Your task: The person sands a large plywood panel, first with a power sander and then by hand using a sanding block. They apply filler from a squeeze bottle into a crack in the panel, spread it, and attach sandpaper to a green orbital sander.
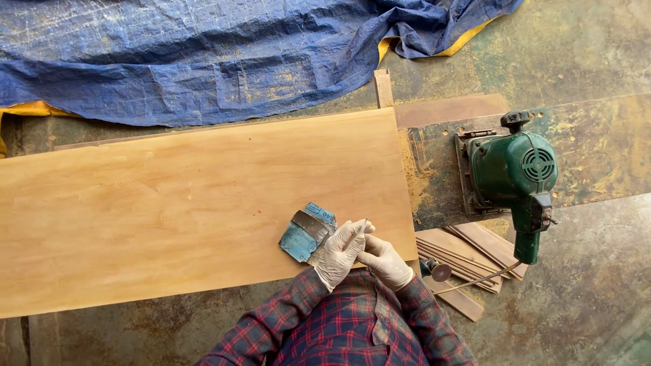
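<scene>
Both my hands gloved in pale latex, sleeves red-and-blue plaid. My left hand [339,252] rests on the wide wooden board [196,203], fingers [352,234] curled around a folded piece of blue sandpaper [306,232]; the sheet sticks out to the left of my fingertips, lying flat against the board near its lower right corner. My right hand [386,263] sits just beside and below the left, touching it; its fingers are bent in toward the left hand, and I cannot tell whether they pinch anything.

Beyond my fingertips the board runs long and pale, well off to the left. To the right of my right hand, past the board's end, a green electric planer [514,175] sits on a dusty dark panel [597,149], its handle pointing down toward me. Closer, just right of my right wrist, a stack of thin wood strips [468,251]. Far above my fingers, a crumpled blue tarpaulin [203,54] on the floor.
</scene>
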